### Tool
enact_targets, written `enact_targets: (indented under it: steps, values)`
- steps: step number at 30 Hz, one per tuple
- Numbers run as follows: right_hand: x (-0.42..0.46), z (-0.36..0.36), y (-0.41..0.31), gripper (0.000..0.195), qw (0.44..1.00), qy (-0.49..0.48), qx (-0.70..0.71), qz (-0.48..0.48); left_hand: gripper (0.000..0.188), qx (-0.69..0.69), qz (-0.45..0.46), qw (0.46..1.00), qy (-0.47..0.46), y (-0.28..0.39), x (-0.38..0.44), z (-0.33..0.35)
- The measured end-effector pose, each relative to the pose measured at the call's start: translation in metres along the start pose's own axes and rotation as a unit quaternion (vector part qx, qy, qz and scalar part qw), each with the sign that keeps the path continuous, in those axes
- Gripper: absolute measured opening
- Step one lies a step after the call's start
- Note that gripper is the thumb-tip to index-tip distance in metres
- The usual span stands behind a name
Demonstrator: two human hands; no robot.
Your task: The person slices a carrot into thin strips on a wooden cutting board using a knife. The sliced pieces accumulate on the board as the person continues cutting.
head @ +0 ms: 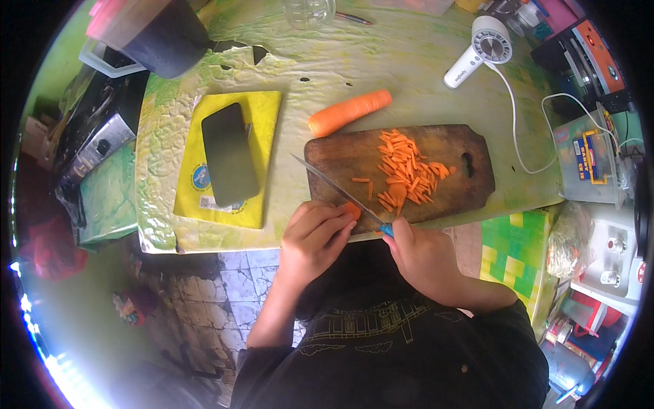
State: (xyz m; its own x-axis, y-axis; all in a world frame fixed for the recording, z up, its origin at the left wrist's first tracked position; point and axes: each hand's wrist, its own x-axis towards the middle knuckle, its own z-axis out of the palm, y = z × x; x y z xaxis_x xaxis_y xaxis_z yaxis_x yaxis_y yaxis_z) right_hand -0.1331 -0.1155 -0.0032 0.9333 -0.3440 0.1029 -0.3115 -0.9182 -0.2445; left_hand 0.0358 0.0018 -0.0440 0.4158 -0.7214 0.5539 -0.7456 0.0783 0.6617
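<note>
My left hand (318, 236) pinches a piece of carrot (352, 210) at the near left part of a dark wooden cutting board (342, 153). In my right hand (421, 253) is the blue handle of a kitchen knife (337, 186). Its long blade slants to the far left across the board, right beside the carrot piece. A heap of carrot sticks (409, 168) covers the middle of the board, with a few loose sticks to its left. Just beyond the board lies a whole peeled carrot (350, 111). My fingers partly hide the held piece.
Left of the board, a black smartphone (231, 156) rests on a yellow book or packet (271, 117). A white handheld fan (477, 51) with a cable (516, 145) lies at the far right. A dark-filled pitcher (158, 38) and a clear glass vessel (309, 13) stand at the back.
</note>
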Motion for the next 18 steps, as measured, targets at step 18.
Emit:
enact_targets:
  steps: [18]
  values:
    - [0.005, 0.018, -0.004, 0.020, 0.994, 0.007, -0.107, -0.029, 0.020, 0.002, -0.014, 1.000, 0.004, 0.001, -0.002, 0.002]
